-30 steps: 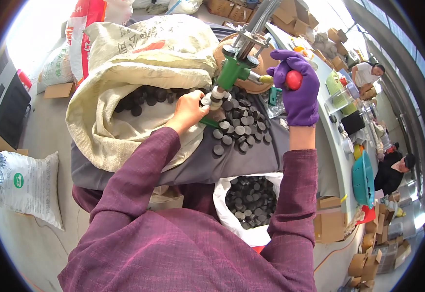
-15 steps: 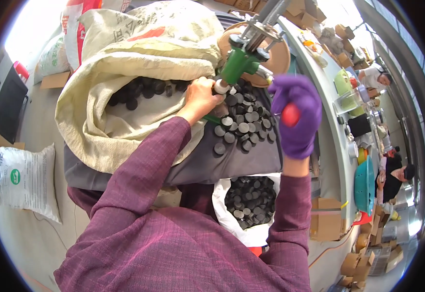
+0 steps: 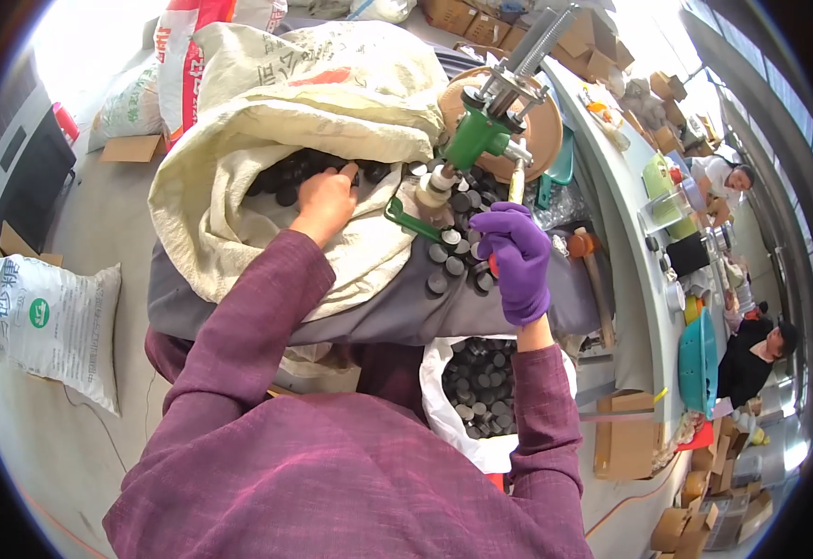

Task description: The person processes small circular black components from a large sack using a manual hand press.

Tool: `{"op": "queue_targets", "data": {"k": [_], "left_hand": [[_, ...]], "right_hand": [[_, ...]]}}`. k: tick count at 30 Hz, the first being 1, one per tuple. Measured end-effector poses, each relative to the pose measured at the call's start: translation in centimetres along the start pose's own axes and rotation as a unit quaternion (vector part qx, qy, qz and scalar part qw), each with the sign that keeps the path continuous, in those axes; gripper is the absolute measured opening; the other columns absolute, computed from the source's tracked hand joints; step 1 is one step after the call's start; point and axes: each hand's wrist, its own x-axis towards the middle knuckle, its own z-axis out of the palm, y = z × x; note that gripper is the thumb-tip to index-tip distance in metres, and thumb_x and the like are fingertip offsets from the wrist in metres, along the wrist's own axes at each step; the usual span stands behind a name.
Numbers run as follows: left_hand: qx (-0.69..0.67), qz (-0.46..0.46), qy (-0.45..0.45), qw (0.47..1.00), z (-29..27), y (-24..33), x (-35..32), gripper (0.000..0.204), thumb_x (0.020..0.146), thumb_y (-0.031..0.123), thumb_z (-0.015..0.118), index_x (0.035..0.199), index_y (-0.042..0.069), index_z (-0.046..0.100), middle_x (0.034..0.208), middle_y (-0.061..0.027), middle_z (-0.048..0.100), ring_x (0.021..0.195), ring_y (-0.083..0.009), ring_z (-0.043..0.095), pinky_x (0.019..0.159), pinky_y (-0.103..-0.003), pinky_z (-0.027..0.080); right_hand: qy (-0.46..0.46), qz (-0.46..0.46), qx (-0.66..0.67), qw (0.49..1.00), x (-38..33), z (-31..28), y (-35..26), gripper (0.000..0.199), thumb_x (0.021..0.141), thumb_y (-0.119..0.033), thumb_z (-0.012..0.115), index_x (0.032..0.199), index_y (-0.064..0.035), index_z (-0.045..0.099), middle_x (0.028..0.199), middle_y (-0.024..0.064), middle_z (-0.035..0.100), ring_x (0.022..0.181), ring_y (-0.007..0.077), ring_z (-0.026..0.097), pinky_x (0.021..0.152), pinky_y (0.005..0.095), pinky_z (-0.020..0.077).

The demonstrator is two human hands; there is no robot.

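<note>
- Since the earlier frame your left hand point(image 3: 327, 200) has left the green press point(image 3: 474, 140) and gone into the mouth of the cream woven sack point(image 3: 266, 121); your right hand point(image 3: 518, 261) has come down from the raised lever and now sits low beside the press
- Your left hand is bare and curled, fingers bent down onto the dark round discs point(image 3: 285, 177) inside the sack; whether it is clamped on one you cannot tell, the fingertips being hidden
- Your right hand wears a purple glove and is closed round a small red knob, of which only a sliver shows at its left edge
- Loose discs point(image 3: 448, 252) lie scattered on the grey cloth point(image 3: 388, 312) at the foot of the press, just left of your gloved hand
- The press stands upright on a round wooden base point(image 3: 541, 140), its metal rods rising toward the top of the view
- A white bag point(image 3: 444, 410) of more dark discs sits open below the counter point(image 3: 625, 233) edge, between your forearms
- A printed white sack point(image 3: 43, 321) lies on the floor at your far left; two other people are at the right rim, well apart from you
</note>
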Motion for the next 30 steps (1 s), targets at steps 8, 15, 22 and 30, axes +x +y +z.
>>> {"op": "queue_targets", "data": {"k": [8,15,22,30], "left_hand": [[0.002,-0.017,0.008,1.0,-0.8,-0.9,-1.1,0.032,0.074,0.023,0.069,0.099,0.003,0.065,0.096,-0.0167,0.067,0.089,-0.0339,0.067,0.077,-0.044,0.054],[0.025,-0.006,0.003,1.0,-0.4,-1.0,-0.9,0.034,0.074,0.023,0.069,0.102,0.004,0.067,0.095,-0.0183,0.068,0.089,-0.0348,0.067,0.079,-0.045,0.053],[-0.191,0.008,-0.044,0.981,-0.8,5.7,0.4,0.041,0.074,0.026,0.075,0.105,0.002,0.063,0.095,-0.0201,0.07,0.091,-0.0346,0.068,0.082,-0.043,0.054],[-0.222,0.024,-0.031,0.974,3.7,8.1,3.0,0.044,0.07,0.028,0.081,0.105,0.006,0.066,0.101,-0.017,0.068,0.098,-0.0338,0.065,0.085,-0.044,0.05]], "right_hand": [[-0.008,0.046,0.134,0.99,3.8,-2.3,-4.1,0.032,0.081,-0.006,0.043,0.097,0.0078,0.067,0.082,0.0102,0.068,0.06,0.011,0.058,0.066,0.0261,0.0497],[0.048,0.073,0.182,0.979,9.9,-4.7,-5.2,0.037,0.087,-0.015,0.041,0.099,0.0093,0.066,0.085,0.0145,0.067,0.058,0.0151,0.054,0.077,0.0339,0.0514],[0.067,0.117,0.211,0.968,11.5,-6.1,-5.1,0.039,0.09,-0.017,0.042,0.108,0.0112,0.063,0.063,0.0032,0.052,0.055,0.0131,0.049,0.08,0.0347,0.0537],[0.044,0.091,0.196,0.975,10.7,-5.5,-4.7,0.039,0.09,-0.017,0.043,0.109,0.0115,0.063,0.062,0.0028,0.051,0.056,0.0142,0.049,0.081,0.0371,0.0528]]}}
